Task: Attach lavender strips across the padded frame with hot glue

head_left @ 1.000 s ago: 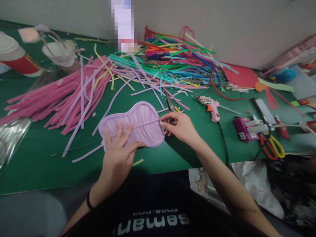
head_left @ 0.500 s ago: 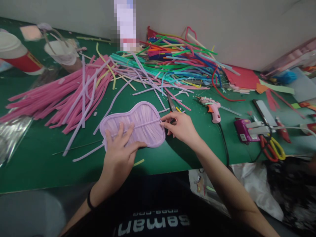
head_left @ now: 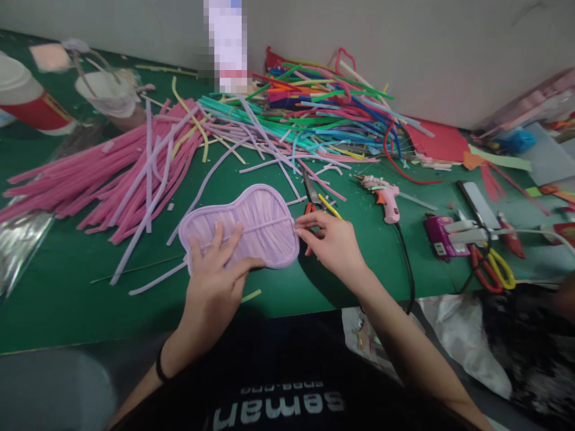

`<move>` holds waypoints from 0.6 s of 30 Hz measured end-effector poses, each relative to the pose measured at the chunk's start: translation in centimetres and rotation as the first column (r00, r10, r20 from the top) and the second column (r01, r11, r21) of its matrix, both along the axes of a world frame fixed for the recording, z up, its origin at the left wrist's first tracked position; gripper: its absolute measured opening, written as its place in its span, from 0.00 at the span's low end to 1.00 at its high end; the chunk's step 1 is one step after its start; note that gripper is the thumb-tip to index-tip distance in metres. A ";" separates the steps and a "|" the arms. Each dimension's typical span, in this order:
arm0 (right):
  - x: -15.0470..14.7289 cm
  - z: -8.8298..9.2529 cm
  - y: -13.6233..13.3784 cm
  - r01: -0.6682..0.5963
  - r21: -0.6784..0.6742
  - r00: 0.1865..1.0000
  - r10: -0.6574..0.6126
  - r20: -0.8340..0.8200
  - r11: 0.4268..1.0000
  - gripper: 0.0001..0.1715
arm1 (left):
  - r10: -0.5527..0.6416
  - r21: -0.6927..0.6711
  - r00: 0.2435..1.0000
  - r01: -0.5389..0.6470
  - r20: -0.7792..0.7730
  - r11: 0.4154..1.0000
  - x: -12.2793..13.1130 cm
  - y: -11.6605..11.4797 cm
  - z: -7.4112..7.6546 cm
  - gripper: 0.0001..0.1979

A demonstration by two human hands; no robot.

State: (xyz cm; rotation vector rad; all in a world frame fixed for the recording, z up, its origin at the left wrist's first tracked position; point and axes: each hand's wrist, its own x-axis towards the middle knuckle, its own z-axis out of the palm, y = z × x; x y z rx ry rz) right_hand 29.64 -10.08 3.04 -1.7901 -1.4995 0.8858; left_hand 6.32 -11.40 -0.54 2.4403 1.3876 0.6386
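At the front of the green table (head_left: 287, 293), left hand (head_left: 215, 269) lies flat, fingers spread, on the left half of the lilac panel (head_left: 265, 242). Right hand (head_left: 335, 245) is at the panel's right end, thumb and fingertips close together; can't tell if anything's pinched or if they touch the edge.

Change: half a second ago right fingertips were on the tip of the centre strip (head_left: 267, 225); now they've backed off a little to the right. Strip still lies along the middle of the panel to the right edge. My read: right hand has eased its grip on that end, left is doing the holding.

Panel and left hand: no visible shift against the table. Scissors (head_left: 311, 191), just behind the right hand, show more of their red handle now, plus more of a yellow piece (head_left: 330, 206) beside them. Further out, glue gun (head_left: 381, 194) and pink bundle (head_left: 135, 155) unchanged.
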 end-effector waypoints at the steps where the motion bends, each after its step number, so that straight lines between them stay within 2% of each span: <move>1: 0.0 0.0 -0.4 -0.005 -0.001 1.000 0.005 0.000 1.000 0.09 | 0.000 0.002 1.000 0.000 -0.002 1.000 0.0 0.0 0.0 0.17; 5: -0.3 -0.1 -2.0 -0.009 0.051 0.997 0.005 0.078 0.999 0.14 | -0.002 0.003 1.000 0.002 -0.013 1.000 0.0 0.0 0.1 0.17; 10: -0.6 -0.3 -4.0 -0.053 0.195 0.941 -0.016 0.338 0.979 0.17 | 0.004 -0.003 1.000 -0.004 -0.005 1.000 0.0 -0.1 0.0 0.17; 14: -0.7 -1.0 -4.5 -0.105 0.169 0.896 0.019 0.443 0.980 0.26 | 0.001 0.004 1.000 -0.001 -0.003 1.000 0.0 0.0 -0.1 0.18; 18: -0.6 -1.5 -4.2 -0.139 0.148 0.893 0.060 0.446 0.979 0.27 | -0.003 0.002 1.000 0.003 -0.005 1.000 0.0 0.0 -0.1 0.17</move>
